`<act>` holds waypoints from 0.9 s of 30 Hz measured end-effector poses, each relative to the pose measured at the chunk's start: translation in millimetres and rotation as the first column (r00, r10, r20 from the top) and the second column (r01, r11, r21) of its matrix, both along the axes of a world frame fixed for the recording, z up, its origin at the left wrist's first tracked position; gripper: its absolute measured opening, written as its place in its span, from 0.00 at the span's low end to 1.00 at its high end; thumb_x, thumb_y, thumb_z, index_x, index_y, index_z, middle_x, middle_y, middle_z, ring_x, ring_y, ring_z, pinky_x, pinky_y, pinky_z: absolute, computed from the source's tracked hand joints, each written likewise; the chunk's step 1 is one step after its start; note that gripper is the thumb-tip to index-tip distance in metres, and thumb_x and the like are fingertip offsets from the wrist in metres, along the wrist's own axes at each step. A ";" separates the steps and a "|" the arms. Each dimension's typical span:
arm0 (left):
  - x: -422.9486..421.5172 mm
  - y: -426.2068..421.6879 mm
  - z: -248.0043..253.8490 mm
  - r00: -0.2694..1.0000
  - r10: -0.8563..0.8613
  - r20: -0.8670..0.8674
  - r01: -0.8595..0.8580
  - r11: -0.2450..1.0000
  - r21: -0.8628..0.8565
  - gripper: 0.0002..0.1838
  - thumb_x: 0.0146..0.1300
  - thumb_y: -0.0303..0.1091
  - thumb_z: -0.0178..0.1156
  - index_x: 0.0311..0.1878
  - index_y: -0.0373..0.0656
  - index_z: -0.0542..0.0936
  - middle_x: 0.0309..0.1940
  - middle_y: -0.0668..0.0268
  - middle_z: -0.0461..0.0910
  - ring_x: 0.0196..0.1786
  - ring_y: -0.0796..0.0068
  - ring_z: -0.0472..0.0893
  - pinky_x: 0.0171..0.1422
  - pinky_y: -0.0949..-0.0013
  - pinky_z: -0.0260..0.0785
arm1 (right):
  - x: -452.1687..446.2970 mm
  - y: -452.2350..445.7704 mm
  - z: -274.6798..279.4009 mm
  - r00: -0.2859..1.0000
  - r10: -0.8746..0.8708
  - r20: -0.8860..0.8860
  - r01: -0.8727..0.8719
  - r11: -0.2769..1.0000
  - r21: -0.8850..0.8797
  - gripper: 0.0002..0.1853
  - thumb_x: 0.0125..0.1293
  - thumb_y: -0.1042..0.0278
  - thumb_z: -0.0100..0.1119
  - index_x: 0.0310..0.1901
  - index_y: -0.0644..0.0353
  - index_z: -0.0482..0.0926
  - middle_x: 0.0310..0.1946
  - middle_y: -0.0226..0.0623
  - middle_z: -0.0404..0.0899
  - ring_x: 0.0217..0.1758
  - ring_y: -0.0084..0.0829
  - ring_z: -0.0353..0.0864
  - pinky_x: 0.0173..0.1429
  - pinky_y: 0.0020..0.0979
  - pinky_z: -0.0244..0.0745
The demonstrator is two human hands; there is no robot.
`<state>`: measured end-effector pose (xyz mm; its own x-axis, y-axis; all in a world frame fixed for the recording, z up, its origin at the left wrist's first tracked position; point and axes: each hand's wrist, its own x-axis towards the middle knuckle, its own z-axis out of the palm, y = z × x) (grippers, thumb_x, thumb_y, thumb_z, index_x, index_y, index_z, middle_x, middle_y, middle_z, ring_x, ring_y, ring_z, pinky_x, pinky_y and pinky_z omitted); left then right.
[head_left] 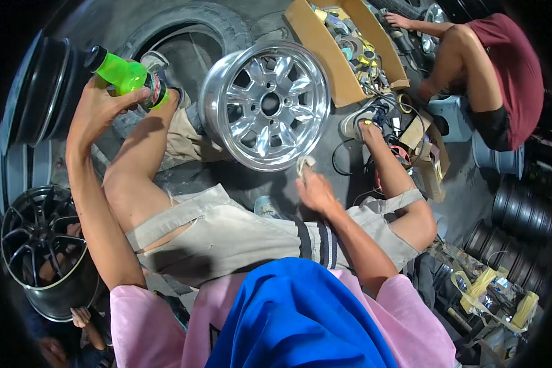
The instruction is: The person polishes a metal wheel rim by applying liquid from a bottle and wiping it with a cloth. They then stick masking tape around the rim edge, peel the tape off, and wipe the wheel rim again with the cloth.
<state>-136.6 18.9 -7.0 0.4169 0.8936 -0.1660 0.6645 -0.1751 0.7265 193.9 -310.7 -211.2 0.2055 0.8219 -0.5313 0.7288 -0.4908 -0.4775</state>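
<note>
A polished silver wheel rim stands between my legs, its spoked face tilted up toward me. Raised at the left, my left hand is wrapped round a bright green plastic bottle with a dark cap and a label; the bottle lies tilted, cap to the upper left. My right hand pinches a small whitish rag close to the rim's lower right edge. Whether the rag touches the metal I cannot tell. Part of the bottle is hidden behind my left fingers.
A tyre lies behind the rim. A cardboard box of tapes and sanding pieces stands at the upper right, with cables near my foot. Another person crouches farther right. A dark wheel is at left, a person's hand beside it.
</note>
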 end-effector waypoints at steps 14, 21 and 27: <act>5.3 -17.2 9.1 0.997 0.047 0.061 -0.052 0.995 0.083 0.27 0.57 0.34 0.79 0.57 0.34 0.81 0.41 0.64 0.85 0.36 0.78 0.81 0.41 0.71 0.76 | -23.2 217.2 69.3 0.882 0.317 0.348 -0.444 0.805 0.393 0.20 0.71 0.58 0.59 0.56 0.65 0.78 0.40 0.57 0.86 0.34 0.56 0.87 0.39 0.53 0.82; 1.6 -18.3 8.6 0.999 0.036 0.027 -0.038 0.993 0.111 0.27 0.57 0.34 0.79 0.58 0.35 0.80 0.41 0.64 0.85 0.38 0.77 0.81 0.43 0.71 0.77 | -50.6 107.3 52.7 0.809 0.547 0.215 -0.576 0.665 0.476 0.16 0.68 0.62 0.62 0.55 0.57 0.79 0.37 0.53 0.84 0.28 0.53 0.86 0.33 0.50 0.82; 7.4 -17.2 7.4 1.000 0.010 -0.011 -0.009 0.994 0.107 0.27 0.57 0.34 0.78 0.57 0.35 0.80 0.43 0.63 0.86 0.40 0.76 0.83 0.47 0.70 0.78 | 19.6 233.4 35.8 0.882 0.162 0.442 -0.370 0.819 0.438 0.18 0.70 0.61 0.61 0.58 0.56 0.77 0.34 0.54 0.86 0.34 0.55 0.87 0.37 0.55 0.81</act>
<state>-129.2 1.7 0.3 0.4071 0.9104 -0.0737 0.6746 -0.2453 0.6963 213.5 -77.3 -175.4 0.0314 0.9989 0.0350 0.9635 -0.0210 -0.2668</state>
